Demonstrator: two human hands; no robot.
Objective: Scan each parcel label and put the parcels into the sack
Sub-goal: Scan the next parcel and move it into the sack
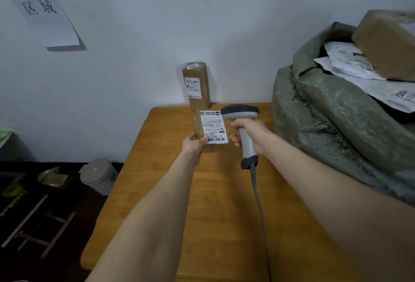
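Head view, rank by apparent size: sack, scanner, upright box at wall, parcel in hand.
1. Sack.
2. Scanner, upright box and parcel in the left hand: look about alike; box stands farther back, so unranked.

Head view, as it reaches my screen: the person's two arms, both bare from the wrist to the lower edge of the picture. The left forearm (157,210) enters near the bottom centre and ends in the left hand (193,145), bare, with thumb and knuckles showing. The right forearm (325,180) enters at the bottom right corner and ends in the right hand (249,134), likewise bare. The wide lens swells each forearm toward the lower edge and narrows it toward the wrist. Nail detail is too small for me to read.
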